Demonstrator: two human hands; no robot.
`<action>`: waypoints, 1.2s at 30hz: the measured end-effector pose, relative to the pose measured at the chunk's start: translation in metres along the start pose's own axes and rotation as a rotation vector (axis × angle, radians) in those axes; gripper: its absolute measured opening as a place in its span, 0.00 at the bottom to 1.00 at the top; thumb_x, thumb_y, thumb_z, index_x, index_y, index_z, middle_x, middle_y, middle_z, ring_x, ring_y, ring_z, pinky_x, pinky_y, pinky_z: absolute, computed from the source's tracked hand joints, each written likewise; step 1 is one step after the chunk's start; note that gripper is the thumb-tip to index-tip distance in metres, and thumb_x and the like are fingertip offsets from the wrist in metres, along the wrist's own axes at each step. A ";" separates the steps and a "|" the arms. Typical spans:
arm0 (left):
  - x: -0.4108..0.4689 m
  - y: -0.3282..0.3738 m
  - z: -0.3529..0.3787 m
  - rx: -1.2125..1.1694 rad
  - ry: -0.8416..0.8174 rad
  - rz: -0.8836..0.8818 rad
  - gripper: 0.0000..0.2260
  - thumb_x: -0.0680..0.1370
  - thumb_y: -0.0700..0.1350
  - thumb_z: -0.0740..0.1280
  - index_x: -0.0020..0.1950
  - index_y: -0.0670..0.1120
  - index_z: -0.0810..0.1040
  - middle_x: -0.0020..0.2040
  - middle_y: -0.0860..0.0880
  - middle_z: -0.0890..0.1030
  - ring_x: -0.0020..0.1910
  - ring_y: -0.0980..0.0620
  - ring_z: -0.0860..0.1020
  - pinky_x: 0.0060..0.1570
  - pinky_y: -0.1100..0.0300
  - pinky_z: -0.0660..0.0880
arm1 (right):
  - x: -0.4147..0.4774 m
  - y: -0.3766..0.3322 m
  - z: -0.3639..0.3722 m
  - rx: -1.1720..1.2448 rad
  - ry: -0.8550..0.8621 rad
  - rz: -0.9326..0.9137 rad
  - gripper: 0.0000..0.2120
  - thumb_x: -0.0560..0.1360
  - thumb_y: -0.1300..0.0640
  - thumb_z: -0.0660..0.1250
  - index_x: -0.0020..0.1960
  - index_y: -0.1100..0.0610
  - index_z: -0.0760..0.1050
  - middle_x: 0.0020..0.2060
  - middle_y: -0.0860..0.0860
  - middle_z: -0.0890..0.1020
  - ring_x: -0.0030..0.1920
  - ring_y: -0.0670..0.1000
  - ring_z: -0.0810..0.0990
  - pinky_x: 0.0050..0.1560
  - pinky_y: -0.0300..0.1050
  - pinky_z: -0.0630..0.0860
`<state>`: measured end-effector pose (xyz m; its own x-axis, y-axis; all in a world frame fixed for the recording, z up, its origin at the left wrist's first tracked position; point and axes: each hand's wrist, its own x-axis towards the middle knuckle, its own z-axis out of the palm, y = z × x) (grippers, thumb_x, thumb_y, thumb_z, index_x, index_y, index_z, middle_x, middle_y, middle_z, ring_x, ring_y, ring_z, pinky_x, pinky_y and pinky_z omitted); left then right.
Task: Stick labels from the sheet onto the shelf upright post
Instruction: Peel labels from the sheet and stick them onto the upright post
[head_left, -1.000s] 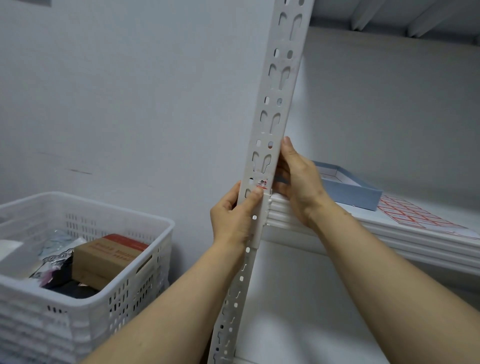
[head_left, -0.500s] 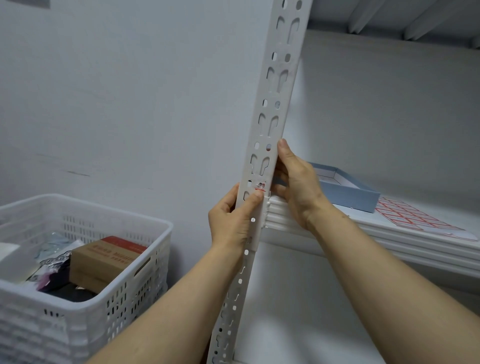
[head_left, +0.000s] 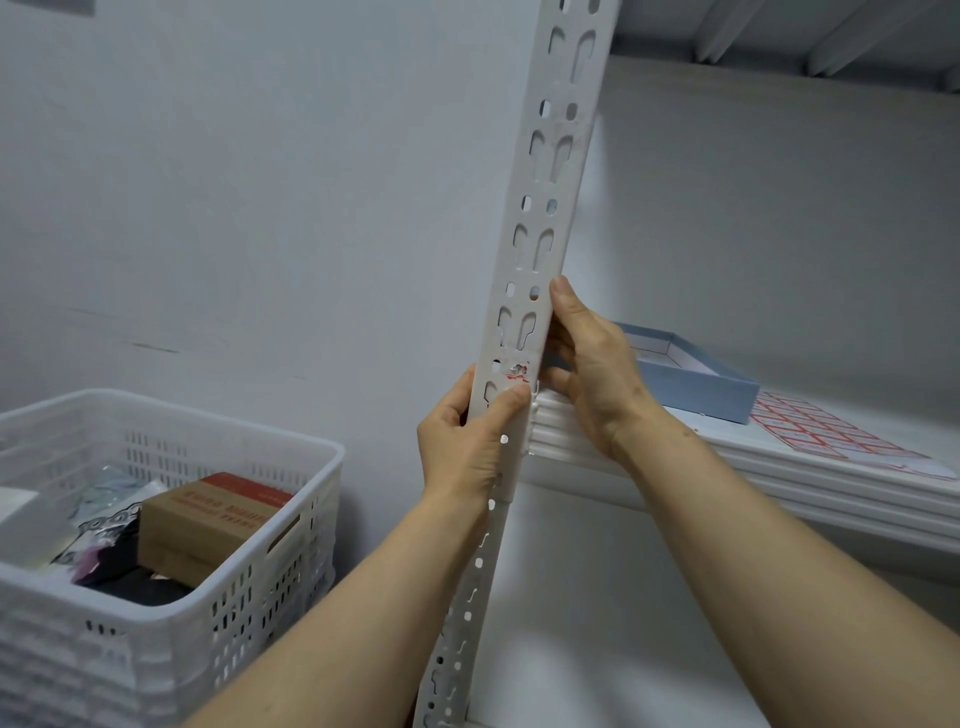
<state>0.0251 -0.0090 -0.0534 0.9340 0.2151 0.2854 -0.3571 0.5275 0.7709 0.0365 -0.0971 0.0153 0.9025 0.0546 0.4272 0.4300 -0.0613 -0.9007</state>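
Shelf upright post (head_left: 540, 218) is the white slotted metal strip running bottom to top through the middle of the shot, tilting right toward the top in this view. Both hands are on it at about shelf height.

Left hand (head_left: 467, 441) has its grip closed round the post from the left, with the thumb laid across the front face and the fingers tucked behind. The thumb tip sits just below a small red-printed label (head_left: 517, 371) stuck on the front of the post. It looks kinda crumpled, and I can't read what's on it.

Right hand (head_left: 592, 374) has its grip on the post's right edge a bit higher up. The thumb points up along the edge and the other fingers curl in behind, roughly level with the label.

The label sheet (head_left: 821, 434), with rows of red-bordered stickers, lies flat on the white shelf (head_left: 779, 475) off to the right, well apart from both hands. Between it and the right hand there's a shallow blue box (head_left: 696, 387), open on top, also on the shelf. Can't tell if it touches the sheet.

Lower left is a white plastic basket (head_left: 249, 597) with slotted walls. Inside is a brown cardboard box (head_left: 208, 519) with a red top, plus some dark packets I can't make out. Behind it all is a plain pale wall (head_left: 260, 208).
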 end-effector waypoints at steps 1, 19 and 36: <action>0.000 0.000 0.001 0.001 0.006 0.002 0.11 0.72 0.38 0.72 0.51 0.51 0.82 0.43 0.53 0.85 0.38 0.60 0.82 0.35 0.70 0.76 | 0.000 0.000 0.000 0.001 -0.001 -0.001 0.18 0.78 0.43 0.58 0.51 0.54 0.80 0.49 0.56 0.84 0.47 0.54 0.82 0.59 0.65 0.73; -0.001 -0.002 0.002 0.017 0.004 0.026 0.10 0.73 0.38 0.71 0.50 0.51 0.82 0.43 0.54 0.85 0.38 0.62 0.82 0.35 0.71 0.75 | 0.000 0.000 0.000 -0.025 0.033 -0.003 0.22 0.78 0.42 0.58 0.56 0.60 0.78 0.51 0.58 0.83 0.52 0.61 0.81 0.58 0.65 0.74; 0.001 -0.004 -0.001 0.019 -0.011 0.003 0.13 0.74 0.39 0.69 0.57 0.49 0.81 0.48 0.52 0.85 0.40 0.61 0.82 0.37 0.70 0.76 | -0.001 -0.001 -0.001 -0.034 0.003 -0.019 0.17 0.78 0.44 0.58 0.51 0.53 0.79 0.46 0.53 0.85 0.46 0.53 0.84 0.57 0.61 0.76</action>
<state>0.0278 -0.0097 -0.0570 0.9330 0.2075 0.2941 -0.3597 0.5108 0.7808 0.0351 -0.0979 0.0155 0.8944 0.0533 0.4441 0.4473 -0.0944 -0.8894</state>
